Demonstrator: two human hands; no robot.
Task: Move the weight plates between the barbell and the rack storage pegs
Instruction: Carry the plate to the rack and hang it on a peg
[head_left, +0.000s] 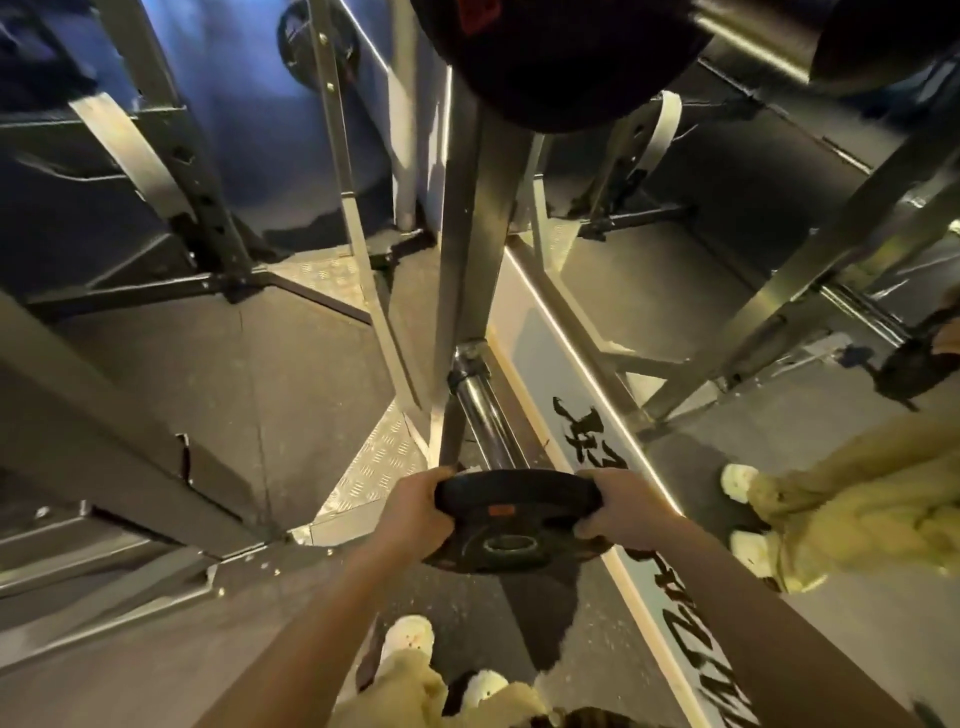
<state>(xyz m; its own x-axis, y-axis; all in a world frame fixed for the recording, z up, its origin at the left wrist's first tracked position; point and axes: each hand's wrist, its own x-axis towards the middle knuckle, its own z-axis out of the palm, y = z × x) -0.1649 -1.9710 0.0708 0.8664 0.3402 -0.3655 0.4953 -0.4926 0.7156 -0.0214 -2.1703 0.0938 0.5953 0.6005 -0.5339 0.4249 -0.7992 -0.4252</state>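
A steel rack (462, 249) fills most of the view, its grey uprights and braces rising from a dark rubber floor (218, 364). A mirror strip with black lettering (587, 415) runs along the wall at floor level, doubling parts of the scene. High at the top edge hangs a large black plate (545, 57), stored on the rack or on a bar; which one cannot be told. Below it, low on the central upright, a short chrome peg (480, 410) sticks out toward the viewer, bare.

Just in front of that peg a person holds a small black plate (511, 522), tilted nearly flat, its centre hole facing up and toward the camera. The left hand (413, 512) grips the left rim and the right hand (621, 512) grips the right rim, fingers curled over the edges.

The plate looks rigid, dense and compact, probably rubber-coated, so the rim should give sure purchase. Opposite-side rim grips seem best for steering the hole onto the peg, with fingers kept clear of the bore.
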